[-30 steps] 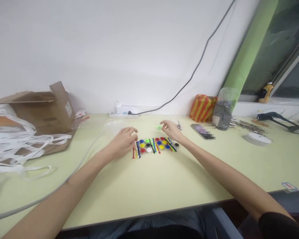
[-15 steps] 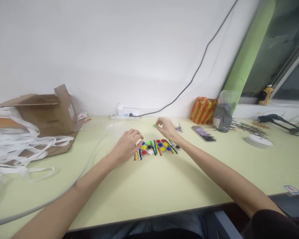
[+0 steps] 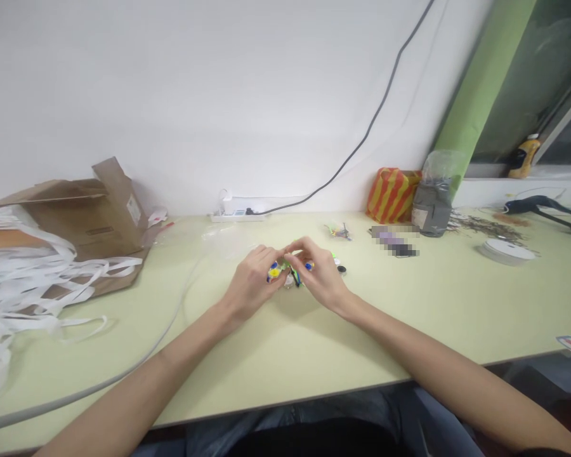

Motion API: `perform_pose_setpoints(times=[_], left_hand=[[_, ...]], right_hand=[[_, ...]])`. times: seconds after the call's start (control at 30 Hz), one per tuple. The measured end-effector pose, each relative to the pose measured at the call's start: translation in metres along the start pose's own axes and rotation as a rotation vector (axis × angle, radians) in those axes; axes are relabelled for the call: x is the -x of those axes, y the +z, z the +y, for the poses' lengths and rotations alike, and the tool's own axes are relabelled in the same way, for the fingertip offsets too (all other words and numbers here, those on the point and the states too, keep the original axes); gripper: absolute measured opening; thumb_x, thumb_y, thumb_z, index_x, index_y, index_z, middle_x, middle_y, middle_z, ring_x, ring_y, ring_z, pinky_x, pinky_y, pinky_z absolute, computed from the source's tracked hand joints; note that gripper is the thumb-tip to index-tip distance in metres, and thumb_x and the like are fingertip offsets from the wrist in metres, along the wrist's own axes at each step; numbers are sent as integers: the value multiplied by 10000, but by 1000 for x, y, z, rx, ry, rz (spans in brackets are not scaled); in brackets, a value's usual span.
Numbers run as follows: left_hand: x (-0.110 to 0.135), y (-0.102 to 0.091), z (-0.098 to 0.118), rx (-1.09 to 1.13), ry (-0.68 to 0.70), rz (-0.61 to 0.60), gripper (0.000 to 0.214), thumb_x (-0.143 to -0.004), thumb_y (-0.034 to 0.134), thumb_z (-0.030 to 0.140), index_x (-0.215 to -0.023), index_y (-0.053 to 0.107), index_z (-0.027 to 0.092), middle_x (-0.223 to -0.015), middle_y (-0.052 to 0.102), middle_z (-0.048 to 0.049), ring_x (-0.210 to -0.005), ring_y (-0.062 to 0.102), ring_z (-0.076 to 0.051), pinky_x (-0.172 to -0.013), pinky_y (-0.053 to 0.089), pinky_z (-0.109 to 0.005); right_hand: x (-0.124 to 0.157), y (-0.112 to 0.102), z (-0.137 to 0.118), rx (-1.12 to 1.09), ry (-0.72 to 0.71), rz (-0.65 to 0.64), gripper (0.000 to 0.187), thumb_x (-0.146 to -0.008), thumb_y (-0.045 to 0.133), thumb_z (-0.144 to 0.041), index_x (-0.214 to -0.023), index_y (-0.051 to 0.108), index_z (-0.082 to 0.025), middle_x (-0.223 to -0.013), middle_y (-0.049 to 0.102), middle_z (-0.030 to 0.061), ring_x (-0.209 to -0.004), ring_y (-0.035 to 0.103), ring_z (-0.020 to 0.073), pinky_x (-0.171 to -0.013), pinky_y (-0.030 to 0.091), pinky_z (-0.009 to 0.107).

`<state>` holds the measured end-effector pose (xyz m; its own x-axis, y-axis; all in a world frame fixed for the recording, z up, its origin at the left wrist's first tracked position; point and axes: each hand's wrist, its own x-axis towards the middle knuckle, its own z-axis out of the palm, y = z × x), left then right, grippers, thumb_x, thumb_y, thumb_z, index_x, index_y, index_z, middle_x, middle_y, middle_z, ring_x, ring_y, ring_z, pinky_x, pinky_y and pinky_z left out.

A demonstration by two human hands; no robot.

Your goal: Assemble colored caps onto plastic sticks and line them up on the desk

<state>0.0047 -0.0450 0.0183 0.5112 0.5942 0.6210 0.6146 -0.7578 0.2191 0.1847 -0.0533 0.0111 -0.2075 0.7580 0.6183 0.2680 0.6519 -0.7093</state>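
My left hand [image 3: 254, 274] and my right hand [image 3: 321, 271] meet over a cluster of small coloured discs, fingers bent and fingertips nearly touching. A small green piece [image 3: 287, 263] shows at the fingertips of my right hand; its exact kind is too small to tell. The left fingers curl closed, and what they pinch is hidden. Between the hands a yellow disc [image 3: 275, 273], a white disc [image 3: 289, 280] and thin coloured strips [image 3: 296, 277] peek out. A black disc [image 3: 342, 270] lies just right of my right hand. My hands cover much of the cluster.
Behind lies a small heap of coloured strips [image 3: 340, 232]. A phone [image 3: 394, 242], striped bag [image 3: 393, 195], grey bag [image 3: 432, 206] and white spool [image 3: 507, 250] are to the right. On the left are a cardboard box [image 3: 85, 216], white straps [image 3: 33, 285] and a cable [image 3: 137, 363].
My right hand has come down and toward me, bringing the green piece to my left hand. My left hand has shifted slightly right. Both now cover more of the discs and strips.
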Motion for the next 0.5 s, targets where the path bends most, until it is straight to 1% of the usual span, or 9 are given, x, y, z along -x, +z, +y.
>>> perform_pose_setpoints(times=[0.1, 0.17, 0.23, 0.33, 0.5], left_hand=[[1, 0, -2, 84, 14, 20, 197, -949, 548, 262, -1139, 577, 223, -971, 645, -43, -929, 602, -192, -810, 498, -346], [2, 1, -5, 111, 15, 46, 201, -943, 554, 245, -1143, 555, 225, -1001, 643, -37, -929, 609, -177, -818, 502, -334], [3, 2, -7, 123, 13, 78, 220, -925, 567, 220, -1142, 527, 223, -1026, 636, -34, -921, 610, -165, -816, 504, -323], [4, 3, -8, 117, 13, 85, 233, -915, 576, 209, -1135, 498, 225, -1017, 620, -27, -910, 602, -156, -810, 501, -312], [2, 4, -8, 88, 26, 75, 210, -913, 596, 253, -1097, 500, 220, -1005, 609, -31, -900, 583, -166, -796, 491, -320]], right_hand=[[1, -3, 3, -193, 55, 56, 247, -977, 521, -401, -1137, 407, -252, -1032, 707, 63, -886, 677, 178, -794, 507, 319], [0, -3, 6, -225, 70, 28, 287, -966, 538, -404, -1169, 411, -247, -1022, 713, 65, -891, 676, 179, -801, 510, 321], [-1, -2, 10, -187, 63, -22, 246, -953, 552, -391, -1126, 493, -226, -1011, 710, 65, -885, 677, 181, -795, 508, 316], [-2, -1, 15, -108, 41, -54, 151, -942, 545, -337, -983, 588, -198, -969, 695, 50, -846, 678, 174, -774, 502, 302], [-2, -1, 12, -109, 24, -56, 77, -918, 552, -264, -910, 582, -195, -833, 654, 11, -772, 633, 150, -738, 478, 282]])
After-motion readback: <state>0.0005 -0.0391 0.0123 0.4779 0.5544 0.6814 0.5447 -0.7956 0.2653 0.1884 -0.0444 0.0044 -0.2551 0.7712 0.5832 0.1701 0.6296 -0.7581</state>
